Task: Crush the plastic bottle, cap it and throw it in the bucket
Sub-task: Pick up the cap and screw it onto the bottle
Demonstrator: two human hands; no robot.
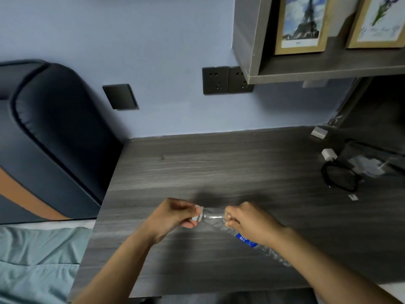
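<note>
Table (pixel 219 163): grey wood-grain surface against a pale blue wall; both forearms reach over its near edge.
Headboard (pixel 54 132): dark padded, at the table's left end, with bedding (pixel 37 260) below it.
Shelf (pixel 328 71): wall-mounted at upper right, carrying two framed pictures (pixel 302 23).
Plastic bottle (pixel 215 218): clear, crushed and twisted flat, held just above the table between the two hands; neck points left, body runs down to the right, blue label (pixel 246 239) showing below the right wrist.
Right hand (pixel 252 222): grip pressed together around the bottle's upper body, fingers curled over it.
Left hand (pixel 173 216): grip pinching the cap at the neck.
Cap (pixel 198 215): white, at the bottle's mouth, mostly covered by fingertips; whether fully seated cannot be told.
Cable (pixel 339 176): black, coiled at the table's right, beside a white charger (pixel 328 154).
</note>
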